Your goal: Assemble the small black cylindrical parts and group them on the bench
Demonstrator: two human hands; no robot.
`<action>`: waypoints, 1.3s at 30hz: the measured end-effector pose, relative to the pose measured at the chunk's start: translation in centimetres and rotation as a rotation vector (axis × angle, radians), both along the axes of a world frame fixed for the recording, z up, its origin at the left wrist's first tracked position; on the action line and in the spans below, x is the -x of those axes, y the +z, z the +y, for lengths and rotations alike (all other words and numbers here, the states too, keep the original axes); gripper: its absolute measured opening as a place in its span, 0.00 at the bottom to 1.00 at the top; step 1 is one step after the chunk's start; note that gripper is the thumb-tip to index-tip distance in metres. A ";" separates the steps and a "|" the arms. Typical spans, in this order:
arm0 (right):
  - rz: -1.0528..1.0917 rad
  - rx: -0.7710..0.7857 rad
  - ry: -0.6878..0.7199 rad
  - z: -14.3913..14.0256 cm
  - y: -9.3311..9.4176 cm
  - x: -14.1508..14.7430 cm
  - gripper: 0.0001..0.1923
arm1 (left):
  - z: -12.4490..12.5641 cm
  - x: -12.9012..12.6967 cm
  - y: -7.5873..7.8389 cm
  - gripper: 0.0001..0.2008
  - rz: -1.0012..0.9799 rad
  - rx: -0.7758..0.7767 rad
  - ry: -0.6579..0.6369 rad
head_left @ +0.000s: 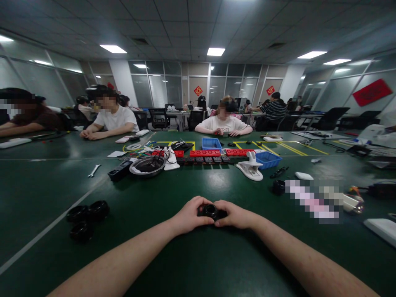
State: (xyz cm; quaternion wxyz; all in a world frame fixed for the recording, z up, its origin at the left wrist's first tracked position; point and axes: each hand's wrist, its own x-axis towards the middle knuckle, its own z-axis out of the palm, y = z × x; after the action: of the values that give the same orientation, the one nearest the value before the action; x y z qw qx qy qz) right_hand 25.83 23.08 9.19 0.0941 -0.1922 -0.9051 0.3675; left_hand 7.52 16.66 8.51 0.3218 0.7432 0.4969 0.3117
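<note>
Your green bench [198,264] carries red strips [204,153] whose markings are too small to read. Three black rings [86,219] lie well to your left. Your left hand [189,215] and right hand [235,215] together clasp a small black ring-shaped part [211,211] at bench centre.

Three black rings [85,220] clustered at left on the green counter [198,181]; farther back a small wrench [94,170], a round metal bowl [147,166], a row of red strips [204,153], two blue bins [211,143], a white clamp [251,167]; seated people across the far edge, office chairs and glass partitions behind
</note>
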 end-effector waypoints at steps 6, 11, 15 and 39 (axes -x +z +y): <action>0.012 0.031 -0.035 -0.1 -0.2 0.1 0.15 | -0.1 -0.2 0.0 0.19 0.003 -0.003 0.016; 0.008 0.034 -0.080 0.0 -0.5 0.2 0.16 | -0.4 -0.6 0.0 0.19 0.011 -0.014 0.072; -0.023 -0.055 -0.210 -0.4 -1.4 0.6 0.20 | -0.9 -1.2 0.0 0.19 0.032 -0.024 0.135; -0.012 -0.020 -0.010 -0.2 0.1 -0.1 0.16 | -0.2 0.0 0.3 0.19 -0.015 0.004 -0.032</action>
State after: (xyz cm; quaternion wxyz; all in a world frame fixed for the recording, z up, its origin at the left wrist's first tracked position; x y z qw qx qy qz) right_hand 25.98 22.91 9.26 0.0924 -0.1980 -0.9083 0.3568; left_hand 7.53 16.42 8.79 0.3320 0.7480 0.4832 0.3111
